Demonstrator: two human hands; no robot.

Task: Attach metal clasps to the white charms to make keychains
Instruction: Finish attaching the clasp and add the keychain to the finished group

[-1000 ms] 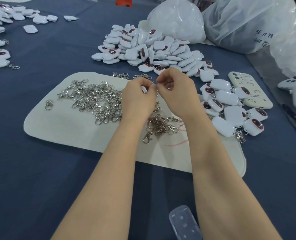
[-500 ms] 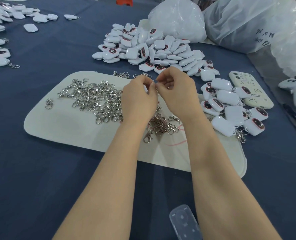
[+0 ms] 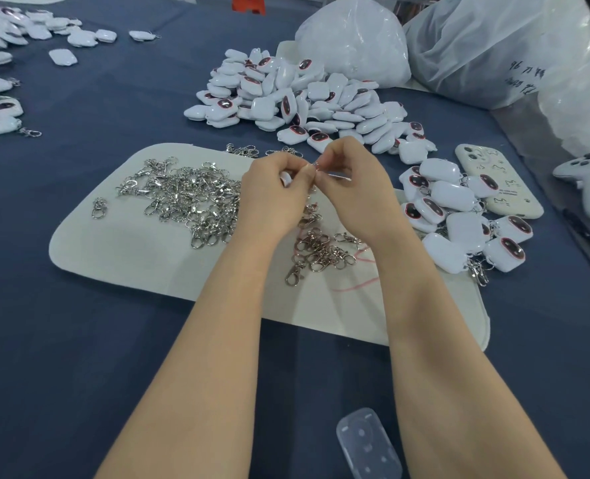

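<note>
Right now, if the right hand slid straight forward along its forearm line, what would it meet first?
Probably the near edge of the heap of white plastic charms just beyond the right hand; the hand seems raised, so it might pass over.

The left hand (image 3: 273,197) hides most of a white charm (image 3: 285,177). The metal bit (image 3: 316,164) pinched by the right hand (image 3: 355,195) is too small to tell, perhaps a ring. The near clear case (image 3: 368,444) is cut off by the bottom edge.
</note>
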